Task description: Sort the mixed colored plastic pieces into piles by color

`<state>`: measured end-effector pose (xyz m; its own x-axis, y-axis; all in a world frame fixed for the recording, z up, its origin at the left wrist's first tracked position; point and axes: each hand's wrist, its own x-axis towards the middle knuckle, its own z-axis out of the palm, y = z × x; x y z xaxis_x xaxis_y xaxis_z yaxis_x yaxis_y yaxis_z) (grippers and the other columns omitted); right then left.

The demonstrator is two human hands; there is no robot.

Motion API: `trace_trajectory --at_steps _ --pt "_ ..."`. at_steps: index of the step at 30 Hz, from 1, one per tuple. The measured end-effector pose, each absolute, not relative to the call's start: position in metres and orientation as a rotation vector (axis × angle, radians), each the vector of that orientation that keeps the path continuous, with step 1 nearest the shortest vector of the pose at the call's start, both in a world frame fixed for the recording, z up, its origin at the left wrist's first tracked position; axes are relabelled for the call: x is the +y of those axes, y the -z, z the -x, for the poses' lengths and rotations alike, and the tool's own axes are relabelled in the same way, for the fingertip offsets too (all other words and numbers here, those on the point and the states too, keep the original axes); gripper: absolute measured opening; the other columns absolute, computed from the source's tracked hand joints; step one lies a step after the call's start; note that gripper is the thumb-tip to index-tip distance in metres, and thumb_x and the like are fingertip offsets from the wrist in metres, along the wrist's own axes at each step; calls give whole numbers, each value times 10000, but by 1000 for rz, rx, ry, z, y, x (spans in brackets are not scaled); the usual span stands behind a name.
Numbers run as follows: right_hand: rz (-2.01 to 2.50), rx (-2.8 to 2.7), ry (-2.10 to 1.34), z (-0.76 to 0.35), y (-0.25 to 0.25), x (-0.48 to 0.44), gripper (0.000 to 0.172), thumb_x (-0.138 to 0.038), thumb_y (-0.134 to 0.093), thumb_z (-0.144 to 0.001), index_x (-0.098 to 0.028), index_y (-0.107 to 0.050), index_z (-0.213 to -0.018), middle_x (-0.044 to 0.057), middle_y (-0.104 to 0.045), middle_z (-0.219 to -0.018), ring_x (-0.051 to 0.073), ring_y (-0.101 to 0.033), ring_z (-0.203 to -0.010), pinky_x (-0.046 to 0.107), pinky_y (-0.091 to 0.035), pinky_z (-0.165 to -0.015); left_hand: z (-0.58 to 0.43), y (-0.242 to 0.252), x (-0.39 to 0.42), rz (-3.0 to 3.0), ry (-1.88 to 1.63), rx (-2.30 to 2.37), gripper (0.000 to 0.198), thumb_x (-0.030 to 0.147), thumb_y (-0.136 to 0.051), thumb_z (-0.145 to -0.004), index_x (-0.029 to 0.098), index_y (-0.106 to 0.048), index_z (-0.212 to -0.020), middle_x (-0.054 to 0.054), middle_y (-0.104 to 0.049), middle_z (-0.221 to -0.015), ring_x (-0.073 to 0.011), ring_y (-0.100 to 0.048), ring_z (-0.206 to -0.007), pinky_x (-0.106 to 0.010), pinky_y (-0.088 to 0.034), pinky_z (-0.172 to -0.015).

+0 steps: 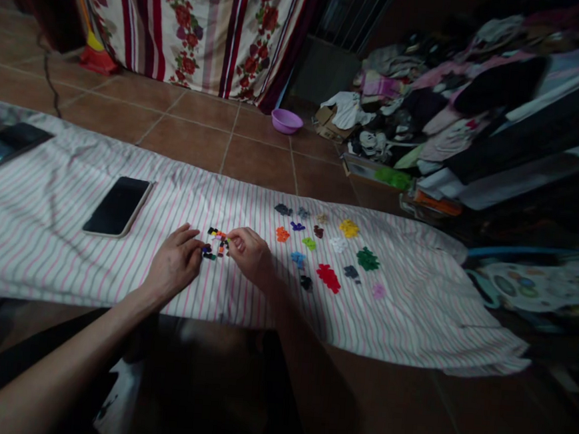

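A small cluster of multicoloured building pieces (221, 246), with black, orange, pink and green among them, lies on the striped cloth between my hands. My left hand (176, 260) rests at its left side, fingers stretched, the tips touching the dark pieces there. From the right, my right hand (252, 255) reaches over the edge of the cluster with thumb and forefinger pinched together. A speck of lime green shows at those fingertips, seemingly a tiny piece. Right of my right hand lie several piles sorted by colour, among them red pieces (328, 277), orange pieces (282, 234) and lime-green pieces (309, 243).
The striped cloth (413, 307) covers a long low table. On its left lie a phone (118, 207) and another dark device (7, 144). Beyond, a purple basin (286, 121) stands on the tiled floor, near a heap of clothes (403, 105) and a flowered curtain (208, 30).
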<state>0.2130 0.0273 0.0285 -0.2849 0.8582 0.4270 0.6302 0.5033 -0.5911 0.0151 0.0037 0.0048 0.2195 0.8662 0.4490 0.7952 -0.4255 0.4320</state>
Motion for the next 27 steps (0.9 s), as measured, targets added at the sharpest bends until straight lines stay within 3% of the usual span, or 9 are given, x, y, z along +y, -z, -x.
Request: trace_trajectory --at_steps 10,18,23,27 --pt "1309 -1897 -174 -260 -39 35 242 -113 -446 -771 -192 -664 -841 36 -636 -784 153 -563 -682 274 -483 -704 -17 -5 3 -2360 -1006 1610 277 249 -419 -901 176 -684 -926 -119 -653 -1169 -305 -501 -1265 -522 -473 -1036" --pt "1532 -1637 -69 -318 -45 34 257 -240 -469 -798 -191 -711 -873 49 -660 -820 166 -590 -711 301 -493 -727 -16 -5 3 -2362 -997 1620 264 243 -425 -896 186 -682 -920 -107 -654 -1163 -297 -505 -1262 -501 -472 -1041" --pt "1732 -1421 35 -359 -43 30 316 -304 -466 -793 -154 -683 -967 76 -672 -816 188 -598 -709 328 -493 -721 -17 -7 2 -2383 -973 1625 278 250 -420 -901 173 -686 -926 -114 -653 -1165 -309 -509 -1256 -511 -480 -1029" --pt "1883 -1273 77 -382 -42 26 275 -306 -495 -752 -157 -660 -913 67 -676 -766 194 -602 -678 332 -486 -711 -18 -7 2 -2382 -1000 1628 272 252 -425 -900 170 -684 -912 -115 -659 -1147 -310 -518 -1245 -513 -492 -1012"
